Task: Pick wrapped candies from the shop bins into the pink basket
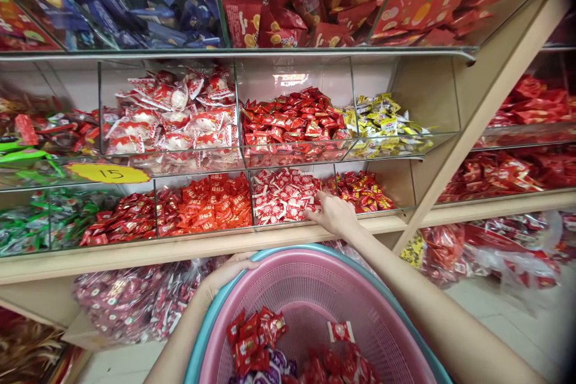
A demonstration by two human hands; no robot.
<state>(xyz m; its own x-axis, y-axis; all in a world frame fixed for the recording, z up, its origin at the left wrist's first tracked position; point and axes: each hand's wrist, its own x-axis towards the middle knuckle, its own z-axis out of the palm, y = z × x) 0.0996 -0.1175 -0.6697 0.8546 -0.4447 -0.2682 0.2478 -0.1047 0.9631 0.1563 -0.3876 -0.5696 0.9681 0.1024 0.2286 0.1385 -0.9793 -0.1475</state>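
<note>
My left hand [230,271] grips the far left rim of a teal basket [215,307], with a pink basket [382,306] nested inside it. Red-wrapped candies [252,342], some purple-wrapped candies [274,367] and one red-and-white candy [341,331] lie in the pink basket. Above its far rim, my right hand [333,213] reaches to the lower shelf, at the right side of a compartment of small red-and-white candies [285,195]. Its thumb and forefinger are apart and nothing shows between them; the other fingers are partly hidden.
Clear dividers split the shelves into candy compartments. Orange-red candies [216,201] lie left of my right hand, red-and-yellow candies [364,191] to its right. A yellow price tag [109,173] hangs on the shelf front. Under the wooden ledge [135,255] lie bagged candies [121,300].
</note>
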